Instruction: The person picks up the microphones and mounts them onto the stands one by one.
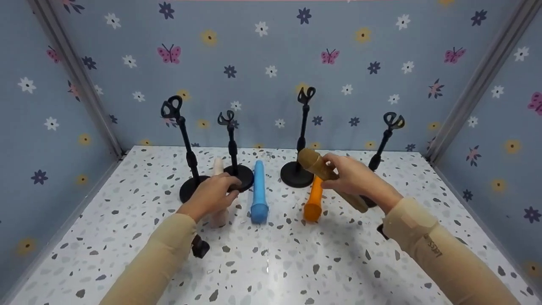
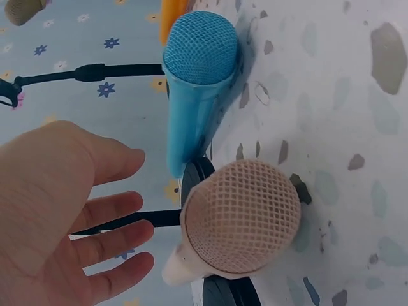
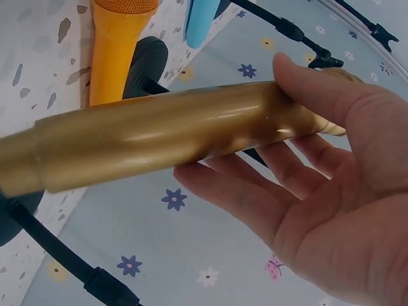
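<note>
In my right hand [image 1: 358, 176] I grip a gold microphone [image 3: 159, 137] between thumb and fingers; it is raised and tilted, its head toward the upper left in the head view. My left hand [image 1: 214, 192] hovers over a pale pink microphone [image 2: 245, 220] lying on the table. The left wrist view shows that hand's fingers spread and loosely bent, apart from the microphone. Between the hands lie a blue microphone [image 1: 259, 192] and an orange microphone [image 1: 313, 201], heads toward me.
Black microphone stands with round bases rise along the back: far left [image 1: 190, 159], centre left [image 1: 233, 148], centre right [image 1: 302, 127] and right [image 1: 383, 146]. The speckled white table [image 1: 271, 271] meets flowered blue panels [image 1: 271, 51] behind and at both sides.
</note>
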Demonstrator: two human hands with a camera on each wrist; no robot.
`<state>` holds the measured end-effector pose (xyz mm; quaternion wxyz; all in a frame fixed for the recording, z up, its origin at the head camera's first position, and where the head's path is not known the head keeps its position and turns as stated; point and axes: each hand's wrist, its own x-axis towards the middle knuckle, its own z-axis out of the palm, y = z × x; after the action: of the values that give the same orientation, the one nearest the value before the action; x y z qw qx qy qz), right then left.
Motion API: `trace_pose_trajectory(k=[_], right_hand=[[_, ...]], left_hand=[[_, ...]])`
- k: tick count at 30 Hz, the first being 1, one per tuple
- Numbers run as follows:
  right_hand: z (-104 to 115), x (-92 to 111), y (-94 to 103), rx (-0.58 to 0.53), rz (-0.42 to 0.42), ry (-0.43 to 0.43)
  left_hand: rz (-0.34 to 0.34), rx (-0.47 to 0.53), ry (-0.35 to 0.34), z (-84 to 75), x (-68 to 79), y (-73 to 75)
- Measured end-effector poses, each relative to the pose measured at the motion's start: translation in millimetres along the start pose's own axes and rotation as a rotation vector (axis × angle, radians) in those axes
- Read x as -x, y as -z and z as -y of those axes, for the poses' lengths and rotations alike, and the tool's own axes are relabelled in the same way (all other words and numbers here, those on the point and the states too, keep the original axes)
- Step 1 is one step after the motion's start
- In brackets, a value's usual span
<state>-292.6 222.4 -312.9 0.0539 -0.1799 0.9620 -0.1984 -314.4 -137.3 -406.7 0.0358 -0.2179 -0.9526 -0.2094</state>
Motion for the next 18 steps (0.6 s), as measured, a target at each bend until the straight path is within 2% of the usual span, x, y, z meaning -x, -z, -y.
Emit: trace_pose_trajectory(k=[4,7,10,15,18], right_hand=[[-3.8,1.8,2.4,-0.050,-0.030,0.014],[-7.2,3.1,2.8,-0.121,-0.042,0.035],[-9.2,4.2,1.8,-0.242,-0.032,0.024],[-11.1,5.0,0.0,-0.483,-0.001,-0.029],[-12.7,5.4,-0.8,-0.552,0.005,-0.036]], left_hand=[[-0.012,0.163,0.111,0.0,-6.9,1.0],[-0.043,0.298,0.161,4.5,-12.8,0.6],[-0.074,0.405,0.190,10.0,-18.1,-0.2],[-0.105,0.492,0.225,15.3,-26.0,-1.6],[-0.118,0.521,0.250,14.7,-30.0,-1.5]])
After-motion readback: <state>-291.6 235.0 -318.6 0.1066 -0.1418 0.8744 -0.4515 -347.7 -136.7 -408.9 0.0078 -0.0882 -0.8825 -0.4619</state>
